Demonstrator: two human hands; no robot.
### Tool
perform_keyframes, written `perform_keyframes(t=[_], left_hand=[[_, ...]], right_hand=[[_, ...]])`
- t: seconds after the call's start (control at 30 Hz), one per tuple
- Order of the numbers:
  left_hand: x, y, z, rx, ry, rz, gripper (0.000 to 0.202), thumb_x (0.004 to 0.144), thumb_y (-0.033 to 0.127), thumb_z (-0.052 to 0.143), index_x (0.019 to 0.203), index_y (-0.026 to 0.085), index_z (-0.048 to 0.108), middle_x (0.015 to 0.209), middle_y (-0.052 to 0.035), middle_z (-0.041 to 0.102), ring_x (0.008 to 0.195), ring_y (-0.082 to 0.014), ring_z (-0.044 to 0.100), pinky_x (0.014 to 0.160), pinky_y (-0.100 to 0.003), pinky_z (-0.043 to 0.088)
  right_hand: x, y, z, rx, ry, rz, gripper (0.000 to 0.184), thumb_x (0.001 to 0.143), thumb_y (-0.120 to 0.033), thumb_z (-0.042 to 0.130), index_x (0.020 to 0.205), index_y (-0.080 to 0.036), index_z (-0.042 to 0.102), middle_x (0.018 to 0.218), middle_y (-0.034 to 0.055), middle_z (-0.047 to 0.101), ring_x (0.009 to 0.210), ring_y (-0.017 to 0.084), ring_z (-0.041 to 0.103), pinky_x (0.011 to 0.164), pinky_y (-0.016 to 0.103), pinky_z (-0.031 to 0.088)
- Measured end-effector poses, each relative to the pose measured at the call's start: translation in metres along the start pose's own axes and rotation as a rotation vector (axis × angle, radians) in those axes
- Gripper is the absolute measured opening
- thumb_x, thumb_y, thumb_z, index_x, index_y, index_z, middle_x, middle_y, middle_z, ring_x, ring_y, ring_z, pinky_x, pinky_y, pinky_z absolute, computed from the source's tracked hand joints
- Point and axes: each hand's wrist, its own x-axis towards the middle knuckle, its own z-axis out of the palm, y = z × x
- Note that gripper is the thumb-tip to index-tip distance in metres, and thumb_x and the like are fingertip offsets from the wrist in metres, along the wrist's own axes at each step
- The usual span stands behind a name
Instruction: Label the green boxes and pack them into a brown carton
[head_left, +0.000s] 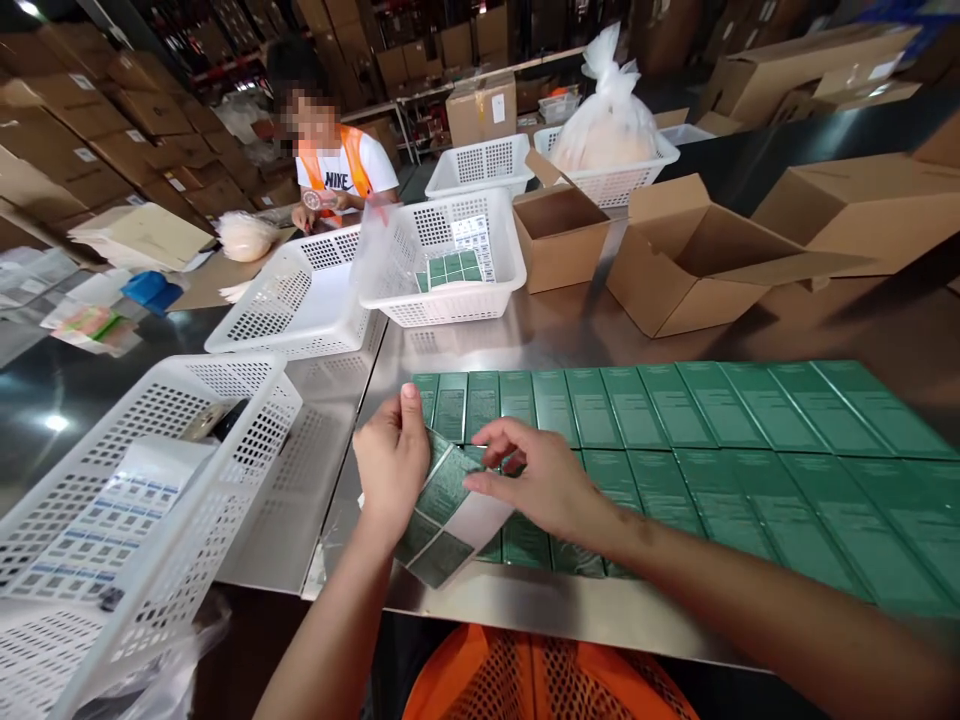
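Orange mesh garment (pixel 532 680), small holes; forearms (pixel 697 550) bare; left hand (pixel 394 460), right hand (pixel 544 475) ungloved.

2 rows of boxes (pixel 652 475) on a table (pixel 465 345), cartons (pixel 566 255) behind, basket (pixel 259 440) at left, label sheet (pixel 105 530) inside.

A metal table (pixel 465 349) bears green boxes (pixel 660 412), white baskets (pixel 442 294), open cartons (pixel 566 258).

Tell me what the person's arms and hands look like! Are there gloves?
No gloves: the left hand and right hand are bare, and I see no rings or watch. No sleeves show on the forearms. A small mark sits near the right wrist. Below is an orange mesh vest.
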Motion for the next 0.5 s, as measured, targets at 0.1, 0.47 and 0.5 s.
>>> perform_keyframes(t=[0.1,0.47,0.5], left_hand=[[-0.001,0.003,0.003,-0.005,0.06,-0.015,0.052,0.097,0.049,0.031,0.058,0.021,0.05,0.053,-0.0025,0.053,0.053,-0.0164,0.045,0.058,-0.029,0.029],[0.018,0.002,0.01,-0.03,0.098,-0.068,0.051,0.097,0.046,0.033,0.056,0.022,0.05,0.053,-0.0028,0.054,0.055,-0.0174,0.046,0.061,-0.03,0.031],[0.023,-0.001,0.01,-0.032,0.087,-0.076,0.049,0.096,0.046,0.034,0.055,0.022,0.045,0.052,-0.0019,0.05,0.055,-0.0171,0.043,0.06,-0.03,0.03]], right_hand=[[-0.007,0.0,0.005,-0.076,0.169,-0.107,0.01,0.081,-0.032,0.075,0.087,-0.025,0.071,0.079,-0.0023,0.072,0.073,0.014,0.067,0.065,0.027,0.049],[-0.035,-0.013,-0.001,-0.585,0.316,-1.36,0.025,0.092,-0.02,0.057,0.076,-0.033,0.071,0.09,-0.0153,0.073,0.098,0.01,0.064,0.096,0.035,0.047],[-0.04,-0.017,-0.003,-0.5,0.259,-1.354,0.028,0.095,-0.023,0.054,0.076,-0.034,0.07,0.089,-0.0158,0.073,0.099,0.009,0.064,0.095,0.032,0.049]])
